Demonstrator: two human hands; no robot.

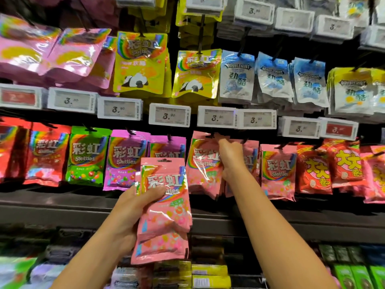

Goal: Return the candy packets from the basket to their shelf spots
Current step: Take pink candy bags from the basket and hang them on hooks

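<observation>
My left hand (133,207) grips a small stack of pink Skittles packets (164,207) in front of the lower shelf row, thumb across the front one. My right hand (229,157) reaches up to a pink Skittles packet (203,163) hanging on a peg, and its fingers pinch that packet's top edge near the hook. More pink packets (278,170) hang to the right. No basket is in view.
The peg row holds red (46,157), green (87,157) and purple (125,161) Skittles to the left, red candy bags (314,170) to the right. Price tags (169,115) line the rail above. Yellow panda packets (140,63) and Doublemint bags (237,78) hang higher. Boxed goods fill the shelf below.
</observation>
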